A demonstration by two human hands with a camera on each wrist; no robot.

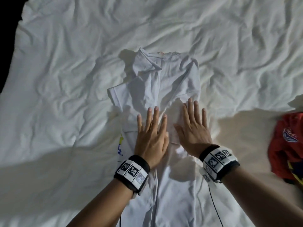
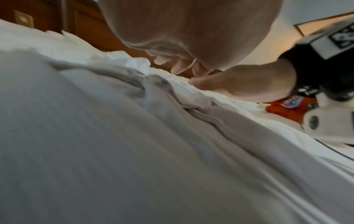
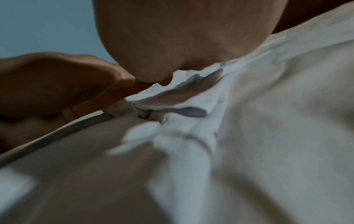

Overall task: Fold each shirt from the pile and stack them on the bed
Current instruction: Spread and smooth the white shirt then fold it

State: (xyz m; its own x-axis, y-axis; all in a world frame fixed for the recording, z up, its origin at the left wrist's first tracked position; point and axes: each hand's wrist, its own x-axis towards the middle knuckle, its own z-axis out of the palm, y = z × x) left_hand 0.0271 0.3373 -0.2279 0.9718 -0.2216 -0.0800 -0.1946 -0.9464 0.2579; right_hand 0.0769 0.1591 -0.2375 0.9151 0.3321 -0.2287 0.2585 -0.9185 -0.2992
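Observation:
A white shirt [image 1: 165,82] lies lengthwise on the bed [image 1: 65,63], its sides folded in toward the middle, collar at the far end. A coloured print shows at its left edge. My left hand [image 1: 151,130] lies flat on the shirt's middle with straight, spread fingers. My right hand [image 1: 191,126] presses flat beside it, fingers straight and pointing away from me. Both wrist views show the palm close over rumpled white cloth [image 2: 134,136] [image 3: 249,136]. A red shirt [image 1: 288,146] lies crumpled at the right edge of the bed.
The white bedsheet is wrinkled all around. A dark gap [image 1: 8,30] marks the bed's far left edge. Thin black cables [image 1: 214,208] run from the wristbands across the near end of the shirt. Wooden panelling [image 2: 86,27] stands behind the bed in the left wrist view.

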